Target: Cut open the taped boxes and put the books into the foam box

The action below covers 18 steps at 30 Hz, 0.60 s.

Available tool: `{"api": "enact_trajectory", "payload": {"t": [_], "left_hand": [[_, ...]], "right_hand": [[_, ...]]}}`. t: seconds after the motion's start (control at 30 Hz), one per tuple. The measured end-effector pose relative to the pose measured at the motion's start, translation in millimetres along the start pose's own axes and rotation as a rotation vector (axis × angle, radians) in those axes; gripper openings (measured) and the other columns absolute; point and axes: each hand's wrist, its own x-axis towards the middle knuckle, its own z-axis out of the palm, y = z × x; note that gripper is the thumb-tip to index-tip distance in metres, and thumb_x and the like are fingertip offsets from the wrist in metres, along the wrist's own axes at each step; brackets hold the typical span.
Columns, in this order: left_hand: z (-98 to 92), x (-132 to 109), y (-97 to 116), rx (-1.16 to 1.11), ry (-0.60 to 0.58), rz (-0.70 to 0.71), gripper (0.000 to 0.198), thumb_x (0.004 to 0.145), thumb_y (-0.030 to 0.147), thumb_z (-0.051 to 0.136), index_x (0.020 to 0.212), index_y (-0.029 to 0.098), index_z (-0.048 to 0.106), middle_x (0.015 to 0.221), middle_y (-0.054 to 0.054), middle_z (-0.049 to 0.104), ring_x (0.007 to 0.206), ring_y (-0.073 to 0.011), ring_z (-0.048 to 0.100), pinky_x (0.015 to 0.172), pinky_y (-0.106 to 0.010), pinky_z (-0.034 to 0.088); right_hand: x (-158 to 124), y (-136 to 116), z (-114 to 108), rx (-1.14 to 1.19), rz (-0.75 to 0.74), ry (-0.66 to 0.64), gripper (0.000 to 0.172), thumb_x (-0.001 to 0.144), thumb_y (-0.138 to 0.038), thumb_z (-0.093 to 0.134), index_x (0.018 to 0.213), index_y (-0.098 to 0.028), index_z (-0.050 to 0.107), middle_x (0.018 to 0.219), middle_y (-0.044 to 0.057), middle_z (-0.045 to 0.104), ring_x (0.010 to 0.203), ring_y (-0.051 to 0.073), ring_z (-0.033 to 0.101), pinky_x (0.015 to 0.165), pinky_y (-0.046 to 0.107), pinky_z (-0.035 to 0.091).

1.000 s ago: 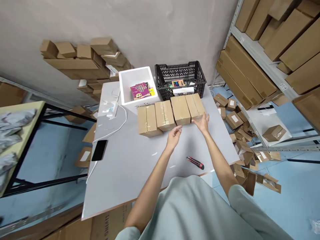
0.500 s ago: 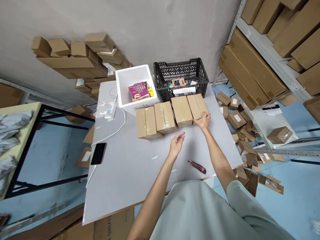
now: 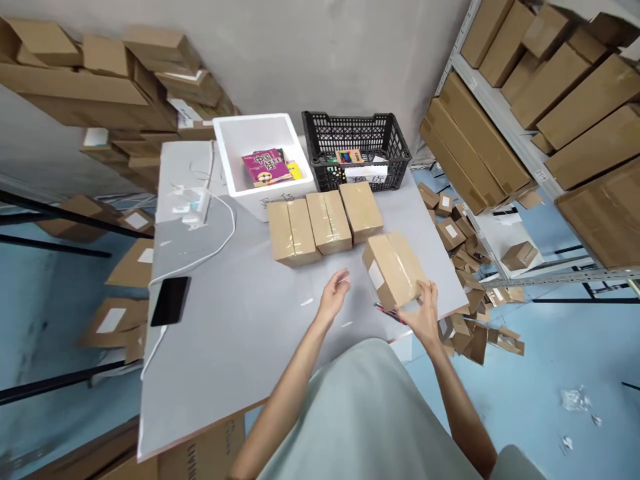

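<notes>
My right hand (image 3: pixel 423 310) grips the near end of a taped cardboard box (image 3: pixel 400 263), which is tilted and has a white label on its left side. Under that box's near edge a red and black utility knife (image 3: pixel 390 313) partly shows. My left hand (image 3: pixel 335 293) hovers over the table to the left of the box, fingers apart and holding nothing. Behind it, three closed cardboard boxes stand in a row: a left one (image 3: pixel 291 230), a middle one (image 3: pixel 329 220) and a right one (image 3: pixel 361 208).
On the table (image 3: pixel 225 333) are a white foam box (image 3: pixel 235 157) with purple packages, a black plastic crate (image 3: pixel 357 130), a phone (image 3: pixel 170 301) and a power strip (image 3: pixel 197 207) with a white cable. Shelving (image 3: pixel 520 133) with cartons stands right; loose boxes lie on the floor.
The rightmost box has left the row, drawn toward me and turned by my right hand. My left hand stays empty. The camera view has shifted slightly.
</notes>
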Motion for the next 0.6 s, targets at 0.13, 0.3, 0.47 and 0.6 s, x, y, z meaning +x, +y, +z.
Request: {"api": "enact_trajectory", "payload": {"t": [0.13, 0.3, 0.47, 0.6], "left_hand": [[-73.4, -23.9, -12.3, 0.005, 0.161, 0.013, 0.058, 0.092, 0.062, 0.074, 0.137, 0.025, 0.075, 0.158, -0.016, 0.066, 0.149, -0.0371, 0.06, 0.121, -0.053, 0.053], [-164.9, -62.6, -39.3, 0.155, 0.269, -0.054, 0.053, 0.085, 0.062, 0.078, 0.117, 0.021, 0.08, 0.141, -0.018, 0.077, 0.135, -0.0375, 0.069, 0.122, -0.053, 0.051], [-210.2, -106.4, -78.6, 0.15, 0.396, -0.072, 0.053, 0.087, 0.056, 0.076, 0.127, 0.022, 0.074, 0.145, -0.019, 0.073, 0.132, -0.0354, 0.071, 0.118, -0.052, 0.054], [-215.4, -105.7, -88.8, 0.162, 0.421, -0.045, 0.057, 0.089, 0.05, 0.074, 0.138, 0.02, 0.068, 0.151, -0.019, 0.069, 0.139, -0.0351, 0.066, 0.123, -0.053, 0.05]], "right_hand": [[-60.5, -21.3, 21.0, 0.008, -0.1, -0.334, 0.102, 0.067, -0.039, 0.095, 0.158, -0.026, 0.05, 0.175, 0.019, 0.029, 0.163, 0.04, 0.039, 0.125, 0.055, 0.053], [-75.8, -48.3, 80.3, -0.103, -0.343, -0.744, 0.109, 0.062, -0.033, 0.099, 0.161, -0.021, 0.054, 0.179, 0.023, 0.027, 0.17, 0.043, 0.027, 0.134, 0.056, 0.041], [-61.6, -60.9, 125.9, -0.145, -0.517, -0.875, 0.103, 0.061, -0.02, 0.097, 0.158, -0.023, 0.061, 0.183, 0.019, 0.03, 0.172, 0.042, 0.026, 0.136, 0.056, 0.037], [-43.6, -61.0, 138.3, -0.153, -0.471, -0.897, 0.102, 0.059, -0.027, 0.101, 0.154, -0.023, 0.065, 0.183, 0.019, 0.033, 0.17, 0.042, 0.031, 0.137, 0.058, 0.034]]}}
